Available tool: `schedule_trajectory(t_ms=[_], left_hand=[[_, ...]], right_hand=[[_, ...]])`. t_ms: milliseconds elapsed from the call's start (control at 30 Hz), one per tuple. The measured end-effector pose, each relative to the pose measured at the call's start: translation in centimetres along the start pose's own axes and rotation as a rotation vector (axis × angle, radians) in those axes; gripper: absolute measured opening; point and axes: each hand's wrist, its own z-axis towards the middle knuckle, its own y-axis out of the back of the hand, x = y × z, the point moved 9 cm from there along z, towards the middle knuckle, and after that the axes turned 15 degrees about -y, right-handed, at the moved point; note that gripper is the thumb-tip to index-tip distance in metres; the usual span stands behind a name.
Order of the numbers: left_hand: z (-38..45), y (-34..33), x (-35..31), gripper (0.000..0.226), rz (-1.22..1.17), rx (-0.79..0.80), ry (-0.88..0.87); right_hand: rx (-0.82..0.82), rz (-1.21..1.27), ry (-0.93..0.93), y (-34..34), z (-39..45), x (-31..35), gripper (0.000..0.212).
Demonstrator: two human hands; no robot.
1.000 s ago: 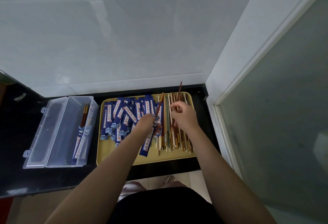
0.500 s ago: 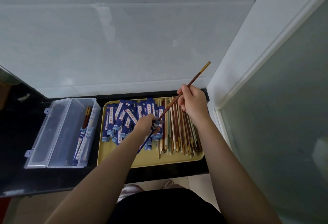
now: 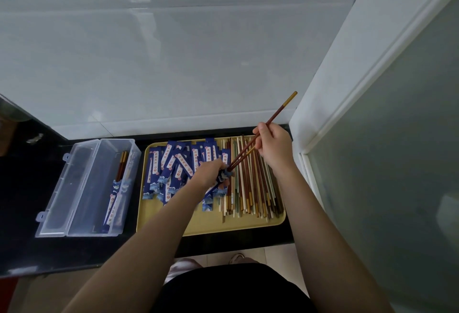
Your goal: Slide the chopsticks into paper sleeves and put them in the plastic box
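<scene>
Two brown chopsticks [image 3: 248, 150], pinched by the right hand [image 3: 272, 146], slant from far right down to the sleeve [image 3: 224, 175] mouth gripped by the left hand [image 3: 210, 172], nearer left.

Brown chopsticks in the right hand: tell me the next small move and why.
Probably push the brown chopsticks further down into the blue paper sleeve. The right hand pinches them mid-shaft, their tips sit just at the sleeve mouth that the left hand grips over the yellow tray, and most of their length is outside. The plastic box comes after.
</scene>
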Motion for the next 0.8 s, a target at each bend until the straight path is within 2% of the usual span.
schedule_trajectory(t_ms=[167,200,300,367,433,500,567,600,700,733,800], left_hand=[[0.3,-0.6,-1.4,0.023,-0.003,-0.003,-0.050],[0.4,-0.9,-1.7,0.023,0.023,0.011,-0.067],[0.6,-1.3,-1.7,0.023,-0.015,0.020,-0.048],[0.7,-1.4,-1.6,0.024,-0.040,0.016,-0.033],[0.8,-1.4,-1.5,0.025,-0.054,0.007,-0.026],[0.8,-1.4,-1.5,0.025,-0.072,0.001,-0.011],[0.6,-1.2,-1.4,0.025,-0.082,-0.001,-0.008],[0.4,-1.0,-1.3,0.027,-0.096,-0.011,-0.007],[0.1,-0.5,-1.2,0.026,-0.163,-0.037,-0.008],[0.1,-0.4,-1.2,0.024,-0.175,-0.040,-0.009],[0.0,-0.1,-1.1,0.023,-0.209,-0.043,-0.012]], right_hand=[[0.029,-0.185,0.045,-0.5,-0.5,0.0,0.024],[0.022,-0.184,0.027,-0.5,-0.4,-0.1,0.028],[-0.055,-0.079,-0.030,0.4,-0.3,-0.1,0.073],[-0.109,-0.046,0.028,1.0,-0.6,0.5,0.100],[-0.141,-0.077,0.098,1.2,-0.7,0.9,0.114],[-0.171,-0.103,0.133,1.5,-0.7,1.1,0.117],[-0.172,-0.129,0.140,1.5,-0.5,1.2,0.110],[-0.154,-0.144,0.140,1.4,-0.5,1.2,0.100],[-0.085,-0.222,0.109,0.3,-0.3,0.8,0.051],[-0.074,-0.262,0.105,-0.2,-0.3,0.4,0.041],[-0.046,-0.287,0.089,-1.5,-0.5,-0.3,0.038]])
